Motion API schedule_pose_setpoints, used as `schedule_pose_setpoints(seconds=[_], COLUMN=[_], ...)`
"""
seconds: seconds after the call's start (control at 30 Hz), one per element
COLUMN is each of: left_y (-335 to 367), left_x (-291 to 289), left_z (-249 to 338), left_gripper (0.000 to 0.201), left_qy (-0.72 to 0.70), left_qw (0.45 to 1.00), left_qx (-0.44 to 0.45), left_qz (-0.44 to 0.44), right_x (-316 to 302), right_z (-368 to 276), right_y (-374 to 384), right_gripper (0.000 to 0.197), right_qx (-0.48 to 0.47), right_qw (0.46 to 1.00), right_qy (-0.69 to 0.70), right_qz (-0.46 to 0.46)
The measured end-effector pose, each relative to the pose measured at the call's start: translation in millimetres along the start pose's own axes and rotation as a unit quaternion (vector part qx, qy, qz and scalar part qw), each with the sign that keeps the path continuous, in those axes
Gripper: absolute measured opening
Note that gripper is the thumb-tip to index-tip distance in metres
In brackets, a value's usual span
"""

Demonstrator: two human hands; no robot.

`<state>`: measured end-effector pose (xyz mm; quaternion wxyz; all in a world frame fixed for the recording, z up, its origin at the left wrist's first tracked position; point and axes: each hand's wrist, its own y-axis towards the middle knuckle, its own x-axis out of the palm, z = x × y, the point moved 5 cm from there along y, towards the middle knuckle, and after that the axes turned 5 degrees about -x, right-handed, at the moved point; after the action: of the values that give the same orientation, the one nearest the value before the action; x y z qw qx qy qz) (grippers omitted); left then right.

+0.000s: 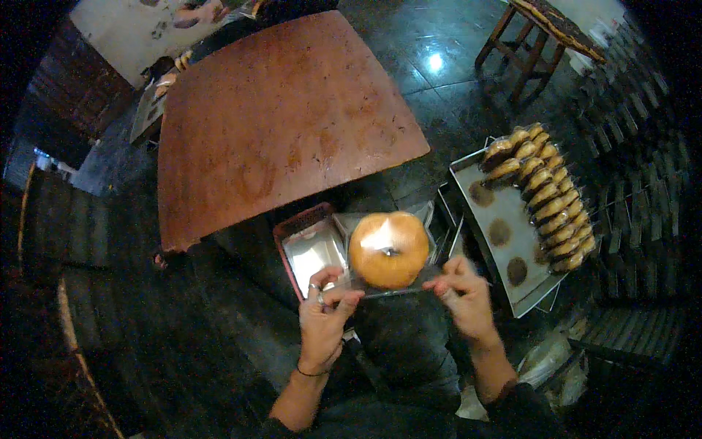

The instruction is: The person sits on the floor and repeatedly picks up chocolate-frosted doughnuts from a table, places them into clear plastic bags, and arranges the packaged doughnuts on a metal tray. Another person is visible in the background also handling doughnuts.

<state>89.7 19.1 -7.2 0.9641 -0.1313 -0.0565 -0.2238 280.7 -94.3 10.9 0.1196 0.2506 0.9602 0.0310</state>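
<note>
A round golden bread (388, 265) with a dimple in its middle lies inside a clear plastic bag (344, 222), in front of my body. My left hand (323, 320), with a ring and a dark wrist cord, pinches the bag's near edge at its left corner. At the right corner of that same edge, my right hand (468, 300) is closed on the plastic. The bag's edge is stretched between both hands. Just left of the bread, partly behind the bag, sits a red-rimmed tray (316, 252) with a shiny, pale inside.
To the right, a metal baking tray (472, 173) carries rows of bagged breads (559, 212). A reddish-brown table (285, 124) stands ahead. Farther off are a wooden stool (528, 55) and another person's hand (208, 12). Dark slatted racks (621, 197) line the right side.
</note>
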Motion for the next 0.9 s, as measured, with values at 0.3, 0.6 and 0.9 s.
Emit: schedule_pose_setpoints(seconds=[0.3, 0.6, 0.9], left_y=[-17.8, -17.9, 5.5], left_x=[-0.7, 3.3, 75.5], left_z=[-48.7, -75.8, -48.6], left_gripper=[0.014, 0.012, 0.027], left_qy=[0.080, -0.114, -0.060], left_qw=[0.981, 0.974, 0.968], left_qx=[-0.003, -0.190, -0.121], left_qz=[0.178, 0.044, -0.210], right_x=[31.8, 29.2, 7.4], right_z=[27.3, 80.3, 67.5], right_y=[-37.7, -58.1, -22.3], right_gripper=[0.022, 0.038, 0.056], right_qx=[-0.054, 0.137, 0.154], right_qw=[0.955, 0.976, 0.739], right_qy=[-0.239, 0.169, 0.613], right_qz=[0.164, 0.031, 0.231])
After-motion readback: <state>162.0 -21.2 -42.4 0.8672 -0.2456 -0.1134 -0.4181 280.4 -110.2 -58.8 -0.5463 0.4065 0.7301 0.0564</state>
